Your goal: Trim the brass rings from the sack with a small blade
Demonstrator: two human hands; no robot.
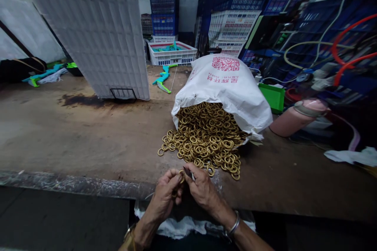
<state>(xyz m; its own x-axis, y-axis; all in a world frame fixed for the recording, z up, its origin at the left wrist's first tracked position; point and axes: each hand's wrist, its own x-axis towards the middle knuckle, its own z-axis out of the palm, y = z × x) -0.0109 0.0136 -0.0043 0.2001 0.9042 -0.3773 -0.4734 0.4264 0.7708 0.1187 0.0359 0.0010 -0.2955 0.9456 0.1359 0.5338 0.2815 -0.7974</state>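
Observation:
My left hand (165, 194) pinches a brass ring (182, 175) at the near edge of the workbench (88, 141). My right hand (202, 189) is closed on a small dark tool (188, 172) held against that ring. The two hands touch each other. Just beyond them a heap of brass rings (206, 137) spills from the open mouth of a white sack (229, 86) lying on its side, with red print on top.
A white quilted panel (97, 27) stands on the bench at the back left. A pink bottle (297, 117) and a green box (272, 96) lie right of the sack. Blue and white crates (235, 8) are stacked behind. A white bag (176, 225) hangs below my hands.

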